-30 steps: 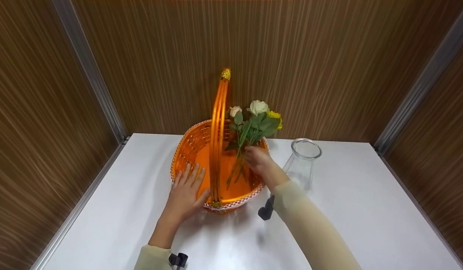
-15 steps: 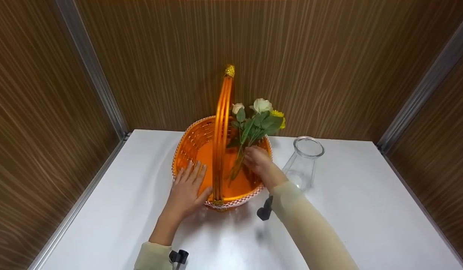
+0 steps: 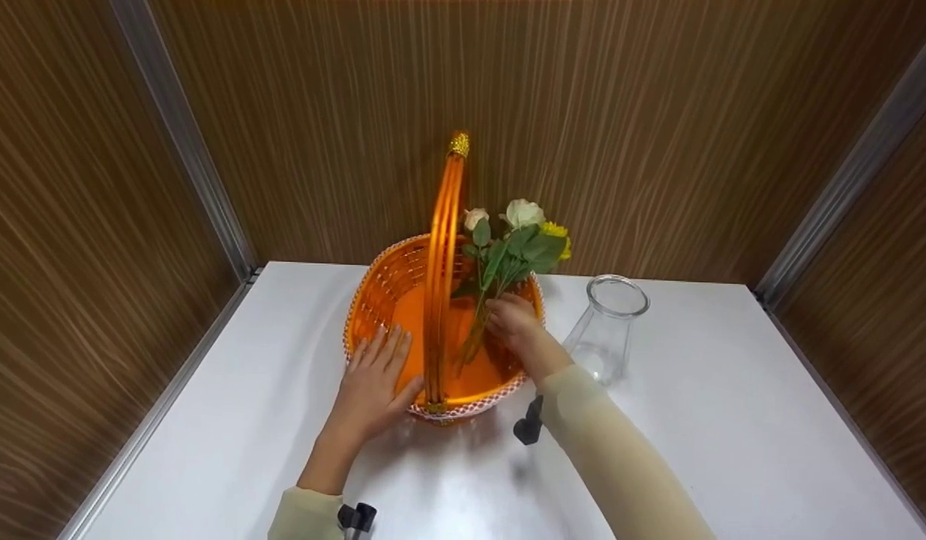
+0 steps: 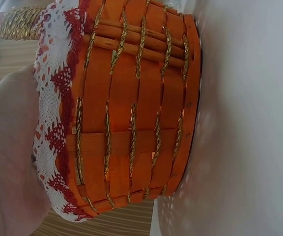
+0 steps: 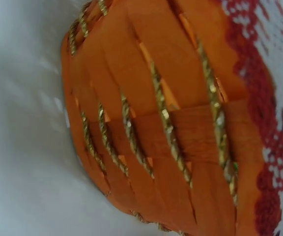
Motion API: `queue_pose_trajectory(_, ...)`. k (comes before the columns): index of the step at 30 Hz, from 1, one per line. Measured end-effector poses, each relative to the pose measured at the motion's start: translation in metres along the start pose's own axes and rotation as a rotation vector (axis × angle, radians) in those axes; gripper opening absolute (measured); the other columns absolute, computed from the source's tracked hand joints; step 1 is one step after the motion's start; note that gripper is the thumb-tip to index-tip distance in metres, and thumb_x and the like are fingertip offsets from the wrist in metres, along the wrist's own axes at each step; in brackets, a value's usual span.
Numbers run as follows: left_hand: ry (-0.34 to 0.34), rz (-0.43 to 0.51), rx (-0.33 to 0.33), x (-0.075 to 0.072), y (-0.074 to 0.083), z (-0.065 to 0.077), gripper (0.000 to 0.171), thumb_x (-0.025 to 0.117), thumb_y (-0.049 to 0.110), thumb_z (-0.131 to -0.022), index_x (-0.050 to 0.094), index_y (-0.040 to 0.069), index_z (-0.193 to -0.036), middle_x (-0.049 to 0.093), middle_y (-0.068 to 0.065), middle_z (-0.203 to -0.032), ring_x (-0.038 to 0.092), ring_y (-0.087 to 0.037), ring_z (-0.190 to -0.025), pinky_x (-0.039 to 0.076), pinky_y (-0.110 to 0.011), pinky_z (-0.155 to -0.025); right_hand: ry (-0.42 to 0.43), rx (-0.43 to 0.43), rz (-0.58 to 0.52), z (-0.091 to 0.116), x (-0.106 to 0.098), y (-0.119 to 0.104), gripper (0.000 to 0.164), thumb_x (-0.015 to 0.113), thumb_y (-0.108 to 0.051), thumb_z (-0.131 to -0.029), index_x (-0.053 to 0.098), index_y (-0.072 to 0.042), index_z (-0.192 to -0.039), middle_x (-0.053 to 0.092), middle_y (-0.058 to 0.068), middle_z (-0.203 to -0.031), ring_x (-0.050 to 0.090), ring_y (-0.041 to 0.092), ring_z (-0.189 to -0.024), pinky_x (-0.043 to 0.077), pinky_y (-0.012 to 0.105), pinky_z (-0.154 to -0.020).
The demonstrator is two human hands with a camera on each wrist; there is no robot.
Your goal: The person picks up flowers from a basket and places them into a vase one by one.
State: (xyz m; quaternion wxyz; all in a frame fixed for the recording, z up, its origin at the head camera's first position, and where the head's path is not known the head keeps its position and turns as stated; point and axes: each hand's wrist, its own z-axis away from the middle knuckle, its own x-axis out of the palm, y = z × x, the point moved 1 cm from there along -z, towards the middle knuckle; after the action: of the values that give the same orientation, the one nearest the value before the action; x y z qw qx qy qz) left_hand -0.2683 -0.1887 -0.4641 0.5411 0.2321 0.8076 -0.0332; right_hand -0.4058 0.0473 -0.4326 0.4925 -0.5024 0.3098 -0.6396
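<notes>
Near the back of the table stands an orange woven basket (image 3: 474, 407) with a tall arched handle (image 3: 442, 255) and a red-and-white lace rim. My right hand (image 3: 513, 322) reaches over its right side and grips the stems of a flower bunch (image 3: 519, 251). White roses, a yellow bloom and green leaves rise above the hand; the stem ends point down into the basket. At the basket's front left, my left hand (image 3: 369, 390) rests over the rim with fingers straight. The left wrist view shows that palm (image 4: 11, 152) against the lace trim (image 4: 58, 123). The right wrist view shows only basket wall (image 5: 131, 128).
A clear glass vase (image 3: 618, 311) stands upright on the white table (image 3: 732, 405), right of the basket and close to my right forearm. Wood-grain panels (image 3: 320, 127) close in the back and both sides.
The stems have drawn together into a tighter bundle below my right hand, which still grips them. My left hand stays on the rim. The head view has shifted slightly.
</notes>
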Motion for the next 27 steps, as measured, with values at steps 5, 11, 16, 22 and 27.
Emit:
queue_pose_trajectory(5, -0.005, 0.011, -0.017, 0.0, -0.001, 0.002, 0.072, 0.042, 0.051, -0.101, 0.03, 0.008, -0.157, 0.028, -0.01, -0.163, 0.021, -0.033, -0.152, 0.016, -0.056, -0.122, 0.053, 0.0, -0.048, 0.0, 0.003, -0.001, 0.024, 0.05, -0.004, -0.1, 0.049, 0.005, -0.123, 0.045, 0.003, -0.083, 0.044, 0.013, -0.066, 0.045, 0.03, -0.07)
queue_pose_trajectory(11, -0.014, 0.019, -0.025, -0.001, -0.001, 0.002, 0.071, 0.042, 0.051, -0.102, 0.029, 0.009, -0.158, 0.026, -0.009, -0.164, 0.02, -0.034, -0.152, 0.015, -0.055, -0.122, 0.026, 0.096, -0.119, -0.001, 0.007, -0.01, 0.048, 0.044, -0.021, -0.106, 0.04, 0.001, -0.148, 0.046, 0.018, -0.149, 0.047, 0.028, -0.136, 0.036, 0.038, -0.116)
queue_pose_trajectory(16, -0.022, 0.025, -0.02, -0.001, 0.0, 0.0, 0.07, 0.04, 0.05, -0.102, 0.028, 0.008, -0.158, 0.026, -0.01, -0.163, 0.021, -0.036, -0.151, 0.014, -0.056, -0.122, -0.012, 0.134, -0.183, -0.005, 0.007, -0.013, 0.059, 0.039, -0.029, -0.108, 0.022, 0.0, -0.157, 0.028, 0.017, -0.162, 0.03, 0.029, -0.149, 0.025, 0.039, -0.122)
queue_pose_trajectory(22, -0.015, 0.016, -0.019, -0.001, 0.0, 0.0, 0.069, 0.042, 0.048, -0.102, 0.031, 0.007, -0.156, 0.028, -0.011, -0.163, 0.021, -0.035, -0.152, 0.015, -0.056, -0.122, -0.064, 0.152, -0.186, -0.007, 0.009, -0.015, 0.066, 0.039, -0.032, -0.108, 0.011, -0.003, -0.16, 0.018, 0.017, -0.166, 0.022, 0.03, -0.152, 0.02, 0.041, -0.123)
queue_pose_trajectory(27, -0.025, 0.013, -0.019, 0.0, -0.001, 0.0, 0.07, 0.041, 0.049, -0.102, 0.029, 0.008, -0.157, 0.028, -0.011, -0.163, 0.02, -0.033, -0.152, 0.014, -0.056, -0.122, -0.086, 0.189, -0.228, -0.008, 0.007, -0.015, 0.067, 0.038, -0.032, -0.108, 0.006, -0.005, -0.161, 0.016, 0.014, -0.167, 0.018, 0.028, -0.153, 0.016, 0.042, -0.124)
